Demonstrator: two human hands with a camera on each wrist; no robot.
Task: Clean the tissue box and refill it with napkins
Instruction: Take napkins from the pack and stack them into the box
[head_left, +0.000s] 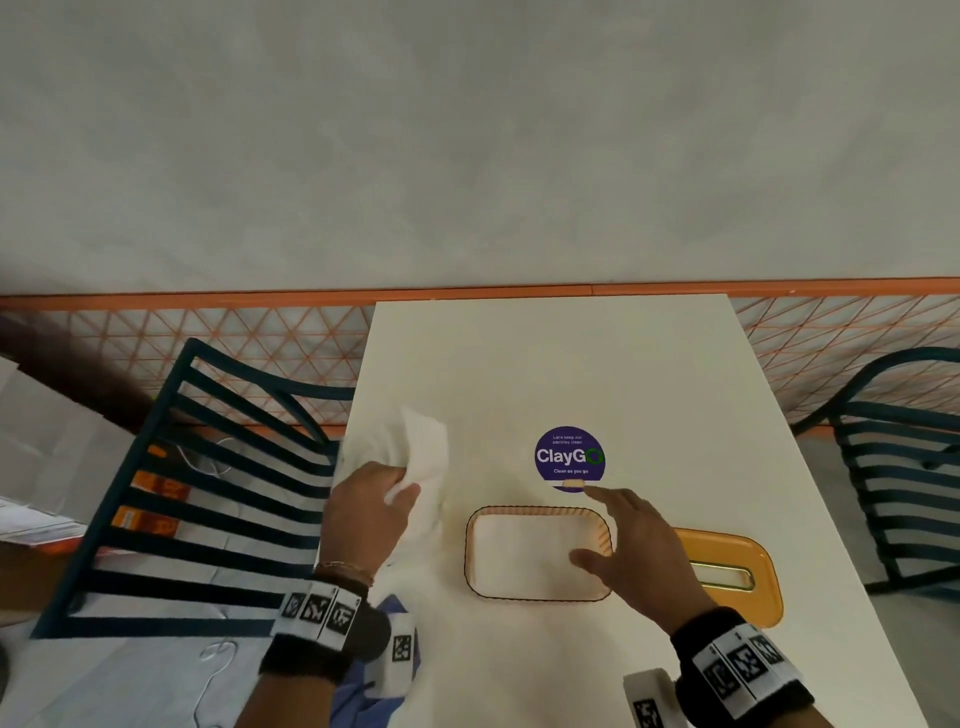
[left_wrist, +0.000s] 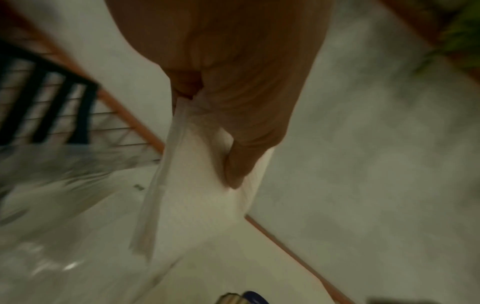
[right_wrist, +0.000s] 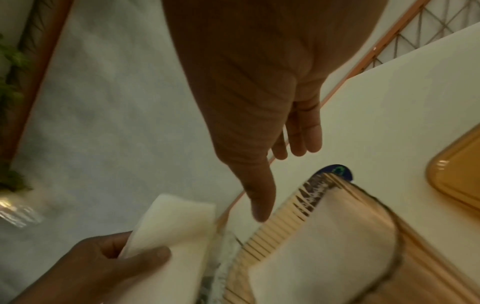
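A: What's seen around the white counter (head_left: 649, 374)?

B: Napkins (head_left: 423, 457) are gripped in the left hand (head_left: 363, 512). The tissue box (head_left: 537, 553) is spanned by the right hand (head_left: 636, 545), fingers relaxed. Beyond the hands, a grey floor (head_left: 467, 130) is seen.

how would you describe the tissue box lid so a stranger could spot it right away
Start at the long white table with the round purple sticker in its middle. Nearer than the sticker sits the open ribbed amber tissue box, under the right hand. The flat amber plastic lid lies just right of it, the only piece with a long slot in its centre.
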